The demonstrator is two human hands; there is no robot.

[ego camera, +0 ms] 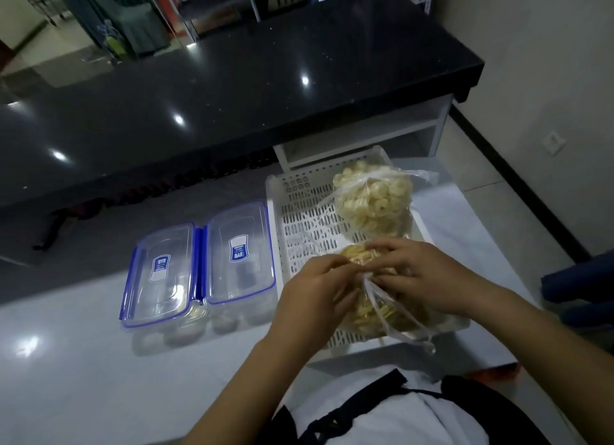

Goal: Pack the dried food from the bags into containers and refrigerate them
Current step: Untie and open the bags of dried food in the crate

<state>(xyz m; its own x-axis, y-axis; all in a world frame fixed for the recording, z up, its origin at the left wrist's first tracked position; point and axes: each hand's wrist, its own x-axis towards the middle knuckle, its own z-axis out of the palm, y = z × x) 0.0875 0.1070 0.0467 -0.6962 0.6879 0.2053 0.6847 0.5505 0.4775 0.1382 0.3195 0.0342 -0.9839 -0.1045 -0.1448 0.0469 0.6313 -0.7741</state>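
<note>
Two clear plastic bags of pale dried food lie in a white perforated tray. The far bag is tied and sits untouched. The near bag holds yellowish pieces. Over it, my left hand and my right hand meet, and both pinch the knotted plastic at the bag's neck. Left of the tray stand two clear rectangular containers with blue-clipped lids, one further left and one beside the tray. Both lids are on.
The tray and containers rest on a glossy white table. Behind it runs a long black counter. A white shelf unit stands under the counter's right end. Tiled floor and a wall lie to the right.
</note>
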